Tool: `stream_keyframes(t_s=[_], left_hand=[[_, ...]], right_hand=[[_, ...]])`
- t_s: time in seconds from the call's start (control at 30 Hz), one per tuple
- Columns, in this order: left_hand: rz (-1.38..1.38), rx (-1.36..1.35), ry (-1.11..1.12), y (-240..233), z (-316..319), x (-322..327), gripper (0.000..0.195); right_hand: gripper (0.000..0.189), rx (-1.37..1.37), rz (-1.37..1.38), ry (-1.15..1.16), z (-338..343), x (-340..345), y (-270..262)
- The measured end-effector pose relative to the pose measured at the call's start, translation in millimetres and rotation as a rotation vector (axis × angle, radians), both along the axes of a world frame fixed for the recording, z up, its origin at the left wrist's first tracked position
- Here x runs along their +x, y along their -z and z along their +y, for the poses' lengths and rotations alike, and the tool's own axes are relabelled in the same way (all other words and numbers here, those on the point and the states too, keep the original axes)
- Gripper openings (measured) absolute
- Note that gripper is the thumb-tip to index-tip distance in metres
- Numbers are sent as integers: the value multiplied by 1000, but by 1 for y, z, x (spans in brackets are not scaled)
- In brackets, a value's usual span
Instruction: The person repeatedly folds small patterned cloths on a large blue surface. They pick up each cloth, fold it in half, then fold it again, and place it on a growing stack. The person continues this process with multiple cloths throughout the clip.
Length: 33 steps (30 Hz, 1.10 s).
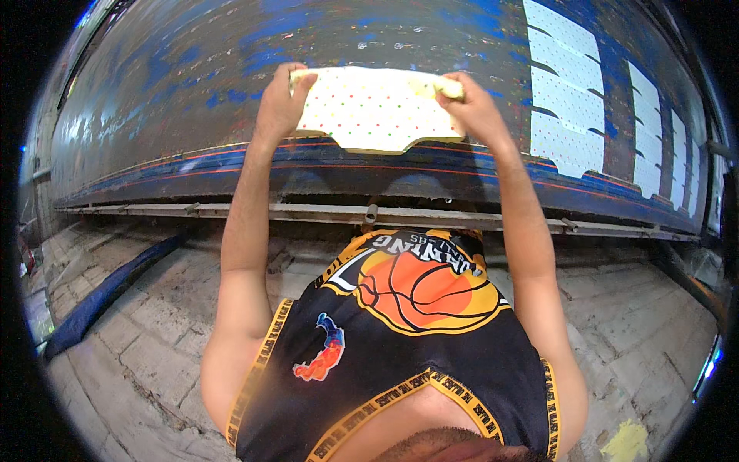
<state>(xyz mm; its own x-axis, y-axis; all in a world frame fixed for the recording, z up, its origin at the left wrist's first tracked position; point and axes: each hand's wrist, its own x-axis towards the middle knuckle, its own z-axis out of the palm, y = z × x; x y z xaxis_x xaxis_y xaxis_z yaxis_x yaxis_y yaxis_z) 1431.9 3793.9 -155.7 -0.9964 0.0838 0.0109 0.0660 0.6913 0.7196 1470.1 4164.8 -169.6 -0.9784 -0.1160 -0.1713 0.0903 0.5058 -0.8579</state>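
A pale, cut fabric piece point(375, 110) printed with small red, green and yellow dots spans the space between my hands. It has a stepped lower edge with a tab in the middle; whether it is one layer or several I cannot tell. My left hand point(287, 101) pinches its upper left corner, thumb on top. At the upper right corner, my right hand point(470, 107) grips a bunched fold of the cloth. Beneath it lies the long dark worktable point(173, 110), stained with blue paint. The piece hides part of that surface, near the table's front edge.
To the right, dotted fabric pieces lie in overlapping columns, the nearest column point(567, 92) beside my right forearm. A metal rail point(312, 212) with short pegs point(371, 213) runs along the table's front. On the paved floor point(167, 329), a dark blue long object point(109, 294) lies at left.
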Motion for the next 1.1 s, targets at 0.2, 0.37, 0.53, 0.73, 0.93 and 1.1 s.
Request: stream_keyframes(t_s=[0.2, 0.37, 0.53, 0.73, 0.93, 1.1], left_hand=[[-91, -320, -25, 57, 6, -6, 56], [-139, -402, 75, 57, -3, -14, 58], [-160, -496, 95, 52, 5, -11, 62], [21, -150, 153, -12, 48, 62, 38], [249, 115, 218, -79, 94, 117, 28], [134, 252, -95, -94, 113, 126, 30]], right_hand=[[46, 414, 5, -31, -19, -2, 38], [51, 472, 46, -100, -13, -10, 49], [55, 554, 45, -182, -16, -15, 58], [60, 502, 114, -266, -13, -17, 58], [50, -33, 85, -533, 42, -19, 48], [43, -572, -241, -466, 130, 30, 20]])
